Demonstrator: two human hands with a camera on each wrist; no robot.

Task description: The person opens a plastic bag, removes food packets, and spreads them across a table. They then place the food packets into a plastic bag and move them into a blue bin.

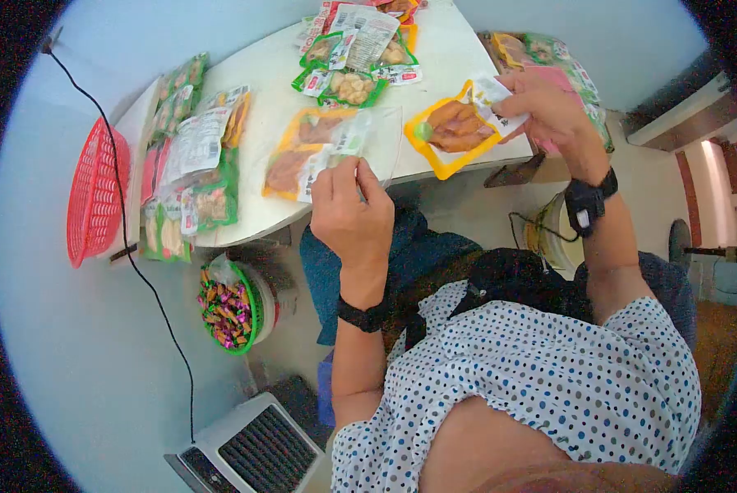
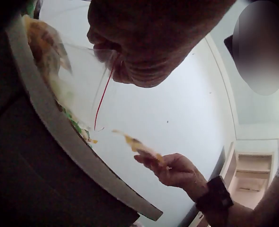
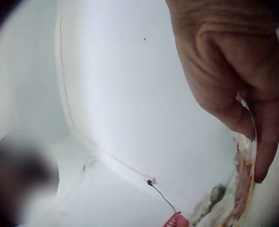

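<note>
In the head view my left hand [image 1: 352, 222] pinches the edge of a clear plastic bag [image 1: 387, 135] at the front of the white table. Inside the bag lie yellow-edged food packets [image 1: 290, 171], with brown pieces showing through. My right hand [image 1: 545, 107] holds up another yellow-edged packet [image 1: 459, 131] by its white end, between thumb and fingers, to the right of the bag. In the left wrist view the bag [image 2: 80, 61] stretches from the left fingers, and a thin red line runs along it. The right wrist view shows the held packet [image 3: 245, 182] edge-on.
Loose packets [image 1: 356, 86] are piled at the back of the table [image 1: 257, 78]. More packets [image 1: 200, 160] lie at its left, beside a red basket [image 1: 97, 193]. A green basket of wrapped sweets [image 1: 227, 316] stands below. A black cable [image 1: 150, 287] hangs at the left.
</note>
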